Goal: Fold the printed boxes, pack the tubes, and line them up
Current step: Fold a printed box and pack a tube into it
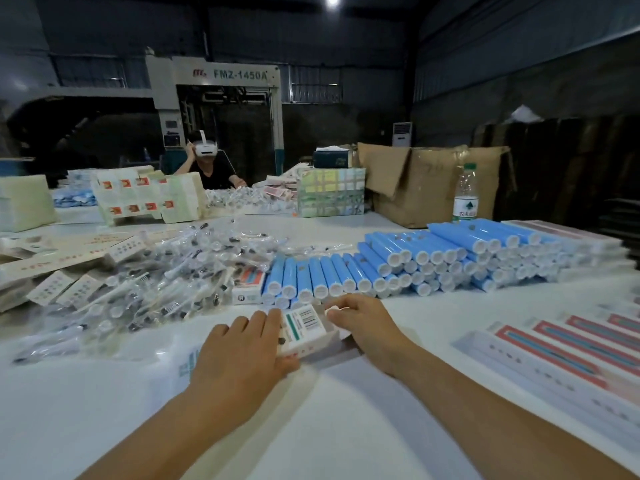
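Observation:
A white printed box (306, 327) with a barcode label lies on the white table (329, 427) just in front of me. My left hand (239, 358) holds its left side, thumb under the near edge. My right hand (367, 323) pinches its far right end at a flap. Behind the box, blue tubes (433, 258) with white caps lie stacked in rows. Packed long boxes (568, 355) with red and blue stripes are lined up at the right.
A heap of clear-bagged small parts (180, 271) spreads at the left, beside flat printed cartons (59, 268). A water bottle (465, 194) and an open cardboard carton (433, 181) stand behind the tubes. A person wearing a headset (207, 164) sits across the table.

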`<state>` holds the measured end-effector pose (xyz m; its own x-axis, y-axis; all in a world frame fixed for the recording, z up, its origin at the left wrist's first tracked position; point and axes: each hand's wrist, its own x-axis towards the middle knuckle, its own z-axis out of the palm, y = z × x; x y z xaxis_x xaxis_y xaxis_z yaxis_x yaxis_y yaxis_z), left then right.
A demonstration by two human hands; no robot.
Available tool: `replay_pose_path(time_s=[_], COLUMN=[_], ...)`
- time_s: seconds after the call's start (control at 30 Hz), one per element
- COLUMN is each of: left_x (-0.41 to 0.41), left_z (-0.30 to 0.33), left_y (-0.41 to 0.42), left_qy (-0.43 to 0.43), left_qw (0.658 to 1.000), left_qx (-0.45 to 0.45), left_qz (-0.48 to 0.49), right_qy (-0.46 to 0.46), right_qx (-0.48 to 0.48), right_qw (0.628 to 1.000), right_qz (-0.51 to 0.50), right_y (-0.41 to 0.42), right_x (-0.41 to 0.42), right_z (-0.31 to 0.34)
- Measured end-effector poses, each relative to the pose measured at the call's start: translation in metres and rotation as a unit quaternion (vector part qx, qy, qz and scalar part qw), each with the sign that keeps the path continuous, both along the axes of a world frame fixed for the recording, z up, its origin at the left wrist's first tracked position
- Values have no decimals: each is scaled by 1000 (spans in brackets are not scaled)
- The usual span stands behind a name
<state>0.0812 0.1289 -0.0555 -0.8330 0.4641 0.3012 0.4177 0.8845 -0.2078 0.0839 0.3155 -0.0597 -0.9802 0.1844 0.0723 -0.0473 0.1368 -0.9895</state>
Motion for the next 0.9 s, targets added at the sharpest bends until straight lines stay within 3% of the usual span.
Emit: replay_pose_path(time_s=[0.13, 0.2, 0.33, 0.47, 0.6, 0.67, 0.8, 0.9], left_x=[2, 2, -1, -4, -7, -9, -10, -10], left_z=[-6, -9, -13, -13, -12, -11, -11, -13], left_y=[-2, -3, 0, 4, 7, 8, 9, 8], left_qy=[-1, 1, -3, -28, -52, -56, -53, -38], left_qw=[1000, 999, 999, 999, 998, 998, 997, 998], left_qx=[-13, -11, 5, 0, 8, 5, 10, 19], left_qz=[-28, -33, -35, -31, -38, -43, -50, -52], right_qy=[62, 108, 127, 22, -134, -156, -173, -167], right_qx=[193, 246, 405, 604, 686, 720, 736, 709], right_qw=[976, 953, 883, 769, 685, 647, 631, 665], right_qz=[-82, -138, -203, -210, -206, -198, -174, -162], right_y=[7, 13, 32, 55, 61, 62, 61, 61], right_x=[0, -9, -52, -100, -126, -136, -146, -144], right_z=[3, 13, 52, 85, 82, 76, 77, 82])
